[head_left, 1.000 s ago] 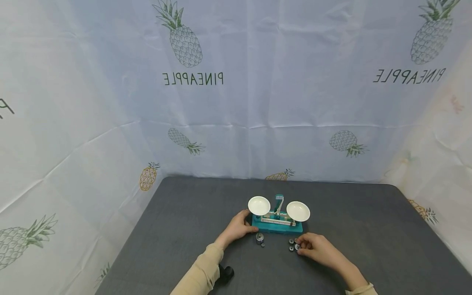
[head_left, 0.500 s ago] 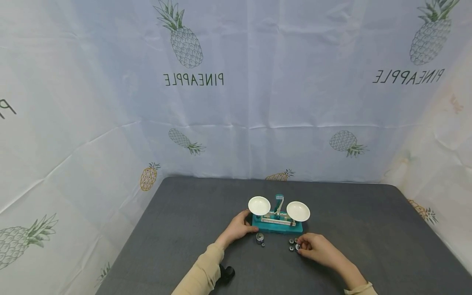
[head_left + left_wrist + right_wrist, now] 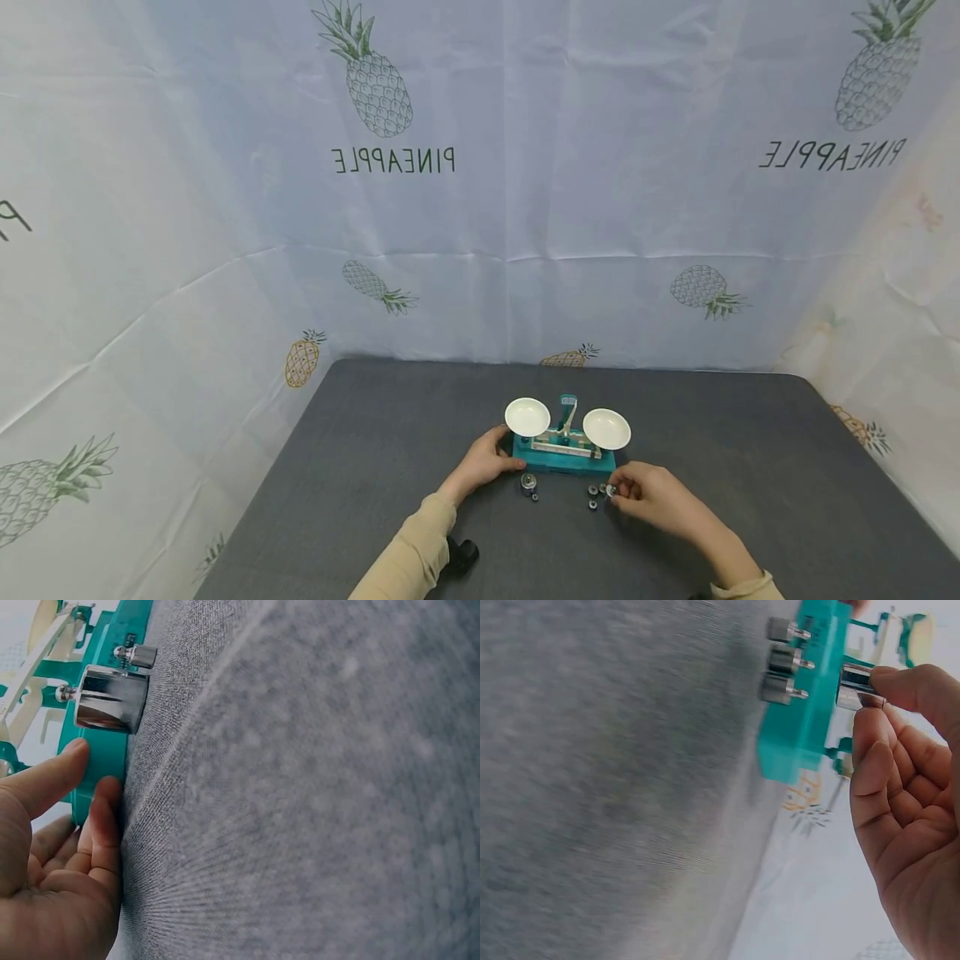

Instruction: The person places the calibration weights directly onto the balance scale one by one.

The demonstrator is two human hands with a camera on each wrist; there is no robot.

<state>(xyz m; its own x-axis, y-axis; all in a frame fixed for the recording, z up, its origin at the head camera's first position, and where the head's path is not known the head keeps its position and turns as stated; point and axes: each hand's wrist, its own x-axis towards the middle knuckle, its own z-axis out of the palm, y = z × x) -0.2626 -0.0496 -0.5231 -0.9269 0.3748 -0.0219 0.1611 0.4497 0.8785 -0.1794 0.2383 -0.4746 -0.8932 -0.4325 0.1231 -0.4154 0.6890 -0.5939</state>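
A teal balance scale (image 3: pixel 564 463) with two white pans (image 3: pixel 607 429) stands on the dark table. My left hand (image 3: pixel 482 462) holds the left end of its base, thumb at the front in the left wrist view. Between thumb and fingers, my right hand (image 3: pixel 660 497) pinches a shiny metal weight (image 3: pixel 855 684), raised off the table at the scale's front right. Three small weights (image 3: pixel 778 688) stand on the table beside that hand. Before the scale's left half are a large weight (image 3: pixel 112 699) and a small weight (image 3: pixel 142 655).
A black object (image 3: pixel 462 557) lies by the left sleeve, partly hidden by it. The grey-black table (image 3: pixel 405 408) reaches back to a hanging pineapple-print cloth (image 3: pixel 465 308), which also encloses both sides.
My right hand has lifted the pinched weight from beside the others and moved it slightly up and to the right. The left hand and the scale have stayed put.
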